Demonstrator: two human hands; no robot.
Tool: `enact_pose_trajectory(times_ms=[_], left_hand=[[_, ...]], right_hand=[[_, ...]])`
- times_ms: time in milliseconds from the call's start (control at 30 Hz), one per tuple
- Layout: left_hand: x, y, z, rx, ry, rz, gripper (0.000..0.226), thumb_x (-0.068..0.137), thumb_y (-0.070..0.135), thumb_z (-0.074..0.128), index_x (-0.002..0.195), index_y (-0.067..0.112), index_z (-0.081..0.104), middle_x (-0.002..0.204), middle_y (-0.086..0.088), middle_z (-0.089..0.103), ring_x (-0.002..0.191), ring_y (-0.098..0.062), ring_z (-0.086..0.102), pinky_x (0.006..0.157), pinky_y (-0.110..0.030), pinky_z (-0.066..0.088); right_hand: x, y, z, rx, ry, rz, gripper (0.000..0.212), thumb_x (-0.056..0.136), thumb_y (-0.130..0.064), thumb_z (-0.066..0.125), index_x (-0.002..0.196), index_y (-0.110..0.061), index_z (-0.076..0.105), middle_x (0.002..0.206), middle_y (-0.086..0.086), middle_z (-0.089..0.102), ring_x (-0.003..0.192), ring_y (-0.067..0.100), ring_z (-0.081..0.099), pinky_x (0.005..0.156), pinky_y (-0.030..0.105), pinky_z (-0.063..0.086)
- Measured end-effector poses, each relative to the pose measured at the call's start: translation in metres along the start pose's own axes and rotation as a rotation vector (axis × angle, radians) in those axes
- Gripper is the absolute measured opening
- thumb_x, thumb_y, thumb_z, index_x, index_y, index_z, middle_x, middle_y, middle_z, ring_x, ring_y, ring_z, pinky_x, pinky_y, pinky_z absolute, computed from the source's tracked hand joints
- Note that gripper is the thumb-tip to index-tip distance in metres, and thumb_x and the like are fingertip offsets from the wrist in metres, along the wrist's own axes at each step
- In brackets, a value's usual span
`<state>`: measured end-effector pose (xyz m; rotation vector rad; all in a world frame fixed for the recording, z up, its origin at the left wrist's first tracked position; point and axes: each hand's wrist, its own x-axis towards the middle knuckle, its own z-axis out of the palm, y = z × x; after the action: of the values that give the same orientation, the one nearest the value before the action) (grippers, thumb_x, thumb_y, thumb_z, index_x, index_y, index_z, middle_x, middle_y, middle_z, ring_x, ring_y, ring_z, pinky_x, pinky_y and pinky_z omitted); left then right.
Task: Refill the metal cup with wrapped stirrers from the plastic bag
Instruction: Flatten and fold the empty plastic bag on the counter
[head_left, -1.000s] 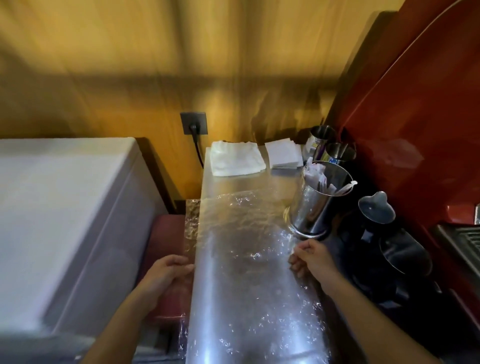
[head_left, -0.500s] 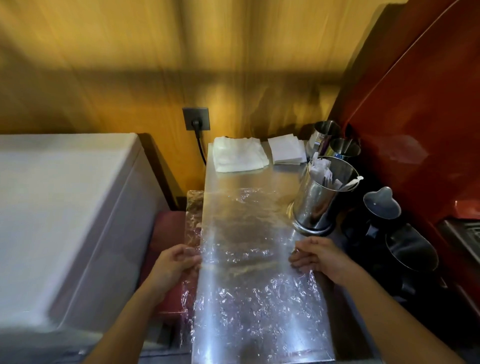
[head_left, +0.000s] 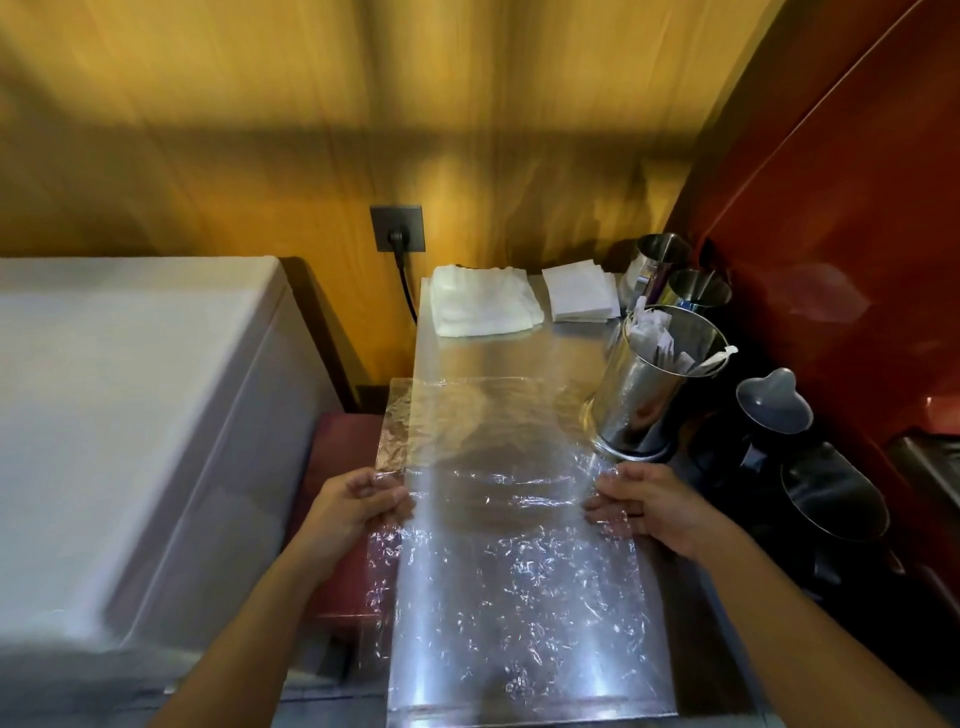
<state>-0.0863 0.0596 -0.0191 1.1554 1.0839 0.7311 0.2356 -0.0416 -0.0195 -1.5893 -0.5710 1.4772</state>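
The left hand pinches the left edge of the clear plastic bag, thumb on top and fingers curled under, where the film overhangs the left side of the counter. The right hand lies on the bag's right edge with fingers bent and pressing the film down; whether it grips or only presses cannot be told. Compared with half a second ago, both hands sit slightly farther up the bag, and they have kept the same spread, one on each long edge. The bag lies flat and crinkled lengthwise along the steel counter, as it did before, its far end reaching the foot of the metal cup.

The cup stands tilted in view just beyond the right hand, at the counter's right side, with wrapped stirrers poking up inside it; it has not moved. Farther back are two smaller steel cups, a stack of napkins and a folded white cloth. Dark pitchers crowd the right.
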Motion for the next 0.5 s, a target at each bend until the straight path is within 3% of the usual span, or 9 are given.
enact_pose_trajectory(times_ms=[100,333,400,500], left_hand=[[0.004,0.001,0.001,0.017,0.023,-0.004,0.013,0.081,-0.004,0.061,0.07,0.002,0.064,0.05,0.001,0.066,0.044,-0.007,0.057,0.045,-0.015,0.048],[0.009,0.005,0.0,0.001,0.056,0.024,0.024,0.084,-0.011,0.049,0.076,0.005,0.065,0.056,-0.003,0.067,0.048,-0.011,0.06,0.045,-0.017,0.049],[0.011,0.004,0.003,-0.01,0.086,0.008,0.036,0.082,-0.014,0.048,0.063,0.008,0.069,0.052,-0.001,0.067,0.045,-0.01,0.059,0.044,-0.017,0.047],[0.012,0.005,0.008,0.003,0.097,0.009,0.048,0.072,-0.025,0.046,0.044,0.009,0.063,0.044,0.0,0.064,0.041,-0.008,0.056,0.041,-0.015,0.045]], right_hand=[[0.001,0.003,-0.001,-0.006,0.006,-0.026,0.005,0.08,-0.001,0.062,0.085,-0.003,0.061,0.069,0.015,0.072,0.055,0.021,0.069,0.044,0.021,0.05],[0.001,0.001,-0.008,0.103,-0.042,-0.049,0.019,0.082,0.01,0.052,0.092,-0.001,0.064,0.059,0.013,0.07,0.045,0.015,0.064,0.044,0.018,0.051],[0.003,0.001,-0.008,0.131,-0.048,-0.05,0.02,0.082,0.014,0.048,0.088,0.003,0.063,0.058,0.012,0.069,0.047,0.016,0.064,0.045,0.018,0.05],[0.006,0.002,-0.009,0.195,-0.02,-0.053,0.026,0.077,0.024,0.039,0.067,0.011,0.059,0.056,0.016,0.068,0.054,0.022,0.068,0.049,0.021,0.054]])
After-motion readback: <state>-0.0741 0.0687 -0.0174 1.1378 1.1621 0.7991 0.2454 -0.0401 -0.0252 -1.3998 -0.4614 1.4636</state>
